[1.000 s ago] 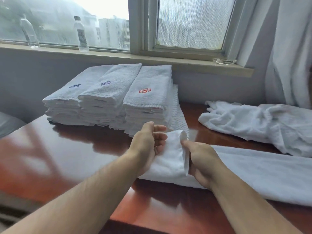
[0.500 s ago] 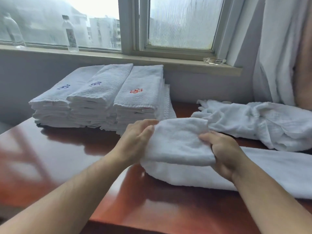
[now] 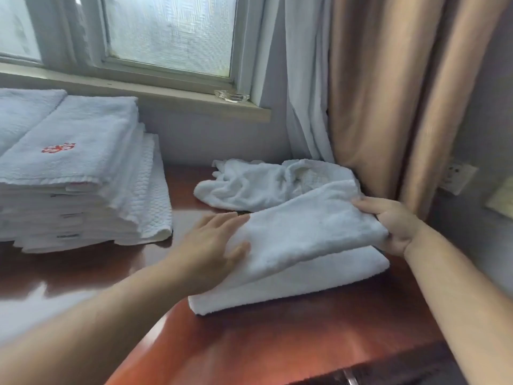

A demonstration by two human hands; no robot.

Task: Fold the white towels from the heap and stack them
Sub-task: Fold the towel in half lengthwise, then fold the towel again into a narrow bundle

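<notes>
A white towel [image 3: 305, 240] is laid on the tabletop [image 3: 277, 345], its upper layer folded over the lower. The right end of the fold is held by the right hand [image 3: 395, 226], the grip clamped on the cloth. The left end is pressed by the left hand [image 3: 211, 254], grip apart, fingers straight. The heap [image 3: 258, 184] is seen just behind, the stack [image 3: 72, 173] at left.

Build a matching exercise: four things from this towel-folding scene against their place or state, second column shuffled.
1 towel stack
2 towel heap
3 glass dish
4 right hand

A on the windowsill
B grips the half-folded towel
C crumpled beside the curtain
D red emblem on top

Pairs: 1-D, 2-C, 3-A, 4-B
</notes>
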